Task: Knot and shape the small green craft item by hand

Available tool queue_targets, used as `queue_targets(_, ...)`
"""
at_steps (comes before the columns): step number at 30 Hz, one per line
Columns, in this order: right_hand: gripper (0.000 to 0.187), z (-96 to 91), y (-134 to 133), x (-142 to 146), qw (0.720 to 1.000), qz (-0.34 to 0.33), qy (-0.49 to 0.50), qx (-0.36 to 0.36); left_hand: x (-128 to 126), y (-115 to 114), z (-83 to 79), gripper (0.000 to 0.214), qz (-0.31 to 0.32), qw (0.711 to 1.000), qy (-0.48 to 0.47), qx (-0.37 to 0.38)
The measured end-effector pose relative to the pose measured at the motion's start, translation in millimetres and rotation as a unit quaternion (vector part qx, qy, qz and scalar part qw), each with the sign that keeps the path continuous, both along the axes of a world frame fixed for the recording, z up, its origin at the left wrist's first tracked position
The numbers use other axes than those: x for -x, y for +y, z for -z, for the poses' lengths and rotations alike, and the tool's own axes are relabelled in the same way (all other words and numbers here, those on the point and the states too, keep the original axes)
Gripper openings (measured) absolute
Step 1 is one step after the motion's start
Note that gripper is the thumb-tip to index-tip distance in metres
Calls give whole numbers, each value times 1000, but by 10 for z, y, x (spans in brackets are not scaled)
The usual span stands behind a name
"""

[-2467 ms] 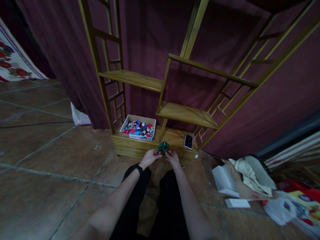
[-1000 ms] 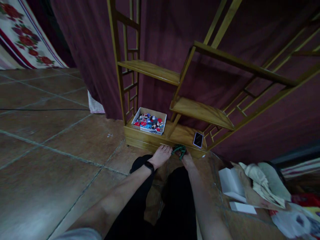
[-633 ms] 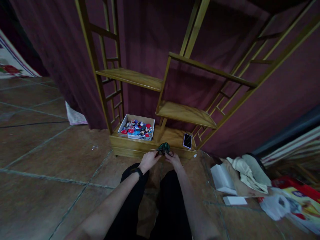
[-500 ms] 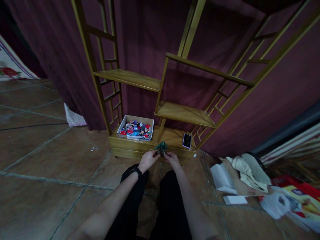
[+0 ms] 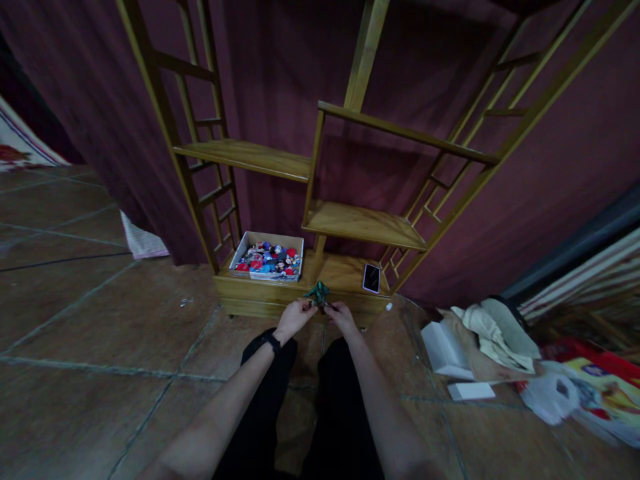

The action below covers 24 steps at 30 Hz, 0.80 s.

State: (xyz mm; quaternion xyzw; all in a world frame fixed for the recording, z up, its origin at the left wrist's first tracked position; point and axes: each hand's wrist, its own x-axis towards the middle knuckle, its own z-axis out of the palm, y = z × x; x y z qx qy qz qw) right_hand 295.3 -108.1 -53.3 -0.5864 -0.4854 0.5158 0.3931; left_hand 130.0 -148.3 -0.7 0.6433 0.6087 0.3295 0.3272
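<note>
Between my two hands is a small dark green figurine (image 5: 319, 292), held up in front of the bottom board of a wooden shelf (image 5: 357, 225). My left hand (image 5: 296, 319) pinches its lower left side, and a dark band circles that wrist. On the other side, my right hand (image 5: 342, 317) grips its lower right side with thumb and fingers closed. The figurine's lower part is partly hidden by my fingertips. Beyond my left hand, a shallow open cardboard box (image 5: 267, 276) full of small red, blue and white trinkets rests on the bottom board.
A phone (image 5: 371, 278) lies on the bottom board at the right. On the tiled floor to the right are a white box (image 5: 447, 351), a smaller white box (image 5: 471, 391), pale cloth (image 5: 505, 353) and a plastic bag (image 5: 549, 399). A maroon curtain (image 5: 270, 80) hangs behind the shelf.
The figurine has turned in my fingers and now shows a wider, spread shape. Both hands keep their grip. The shelf appears shifted slightly left as the view moved.
</note>
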Motion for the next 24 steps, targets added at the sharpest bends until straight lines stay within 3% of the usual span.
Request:
queue_targets(8,26,-15,13,6,999,-14,-44,11,11,28,51,33,1,1000,-21,1)
queue_targets(15,31,-76,-29,17,999,8,31,25,10,46,82,33,5,996,-90,22)
queue_targets(24,26,-127,-58,34,991,46,121,35,29,118,244,24,29,984,-174,14)
